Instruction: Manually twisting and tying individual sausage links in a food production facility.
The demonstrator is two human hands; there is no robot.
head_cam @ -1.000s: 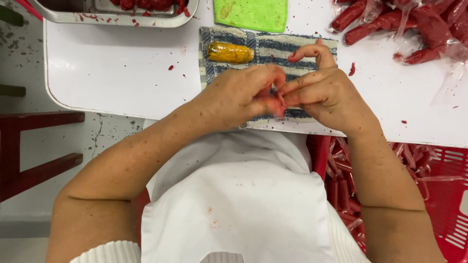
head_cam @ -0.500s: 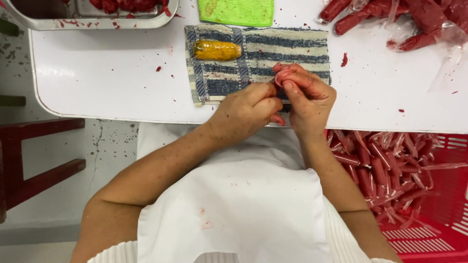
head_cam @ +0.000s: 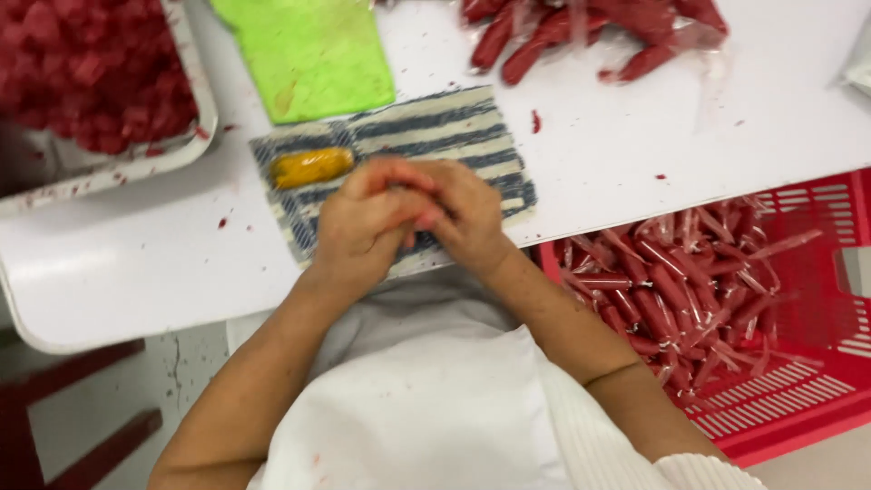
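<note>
- now your left hand (head_cam: 363, 227) and right hand (head_cam: 467, 218) meet mid-frame, fingers clenched together; what they pinch is hidden.
- both sit over the striped cloth (head_cam: 454, 127), orange piece (head_cam: 311, 167) lying crosswise, nearer your left.

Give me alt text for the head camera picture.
Left hand and right hand pressed together over a striped cloth on a white table, beside a yellow piece. A red basket holds wrapped red sausages.
</note>
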